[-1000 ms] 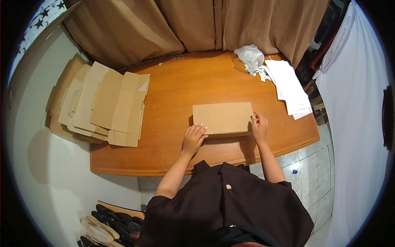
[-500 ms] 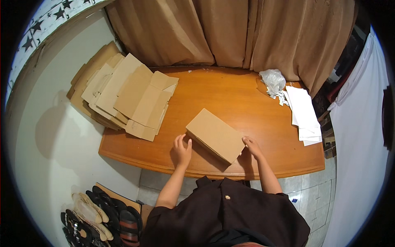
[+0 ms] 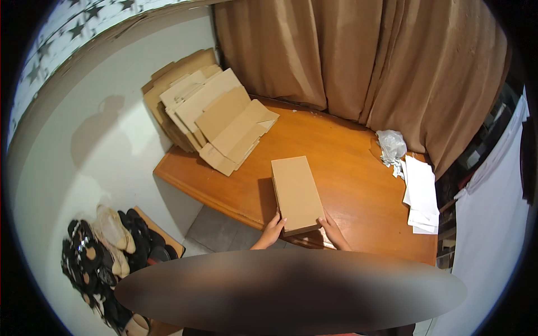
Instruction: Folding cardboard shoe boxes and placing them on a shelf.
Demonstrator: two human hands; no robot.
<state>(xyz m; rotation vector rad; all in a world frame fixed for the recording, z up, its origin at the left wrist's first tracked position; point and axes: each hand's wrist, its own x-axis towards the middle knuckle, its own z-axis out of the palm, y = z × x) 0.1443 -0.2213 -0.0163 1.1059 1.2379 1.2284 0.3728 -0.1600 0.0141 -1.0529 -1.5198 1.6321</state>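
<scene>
A closed flat brown cardboard box (image 3: pixel 296 192) lies on the wooden table (image 3: pixel 347 168), its long side pointing away from me. My left hand (image 3: pixel 273 229) grips its near left corner. My right hand (image 3: pixel 332 226) holds the near right corner. Both hands sit at the table's front edge, with the box's near end between them.
A pile of flattened cardboard sheets (image 3: pixel 216 120) leans at the table's far left against the wall. A crumpled plastic bag (image 3: pixel 390 144) and a stack of white papers (image 3: pixel 421 193) lie at the right. Brown curtains hang behind. Several shoes (image 3: pixel 106 246) lie on the floor at the left.
The box has turned from lying crosswise to pointing lengthwise away from me. Both hands have moved to its near end. The view has swung left.
</scene>
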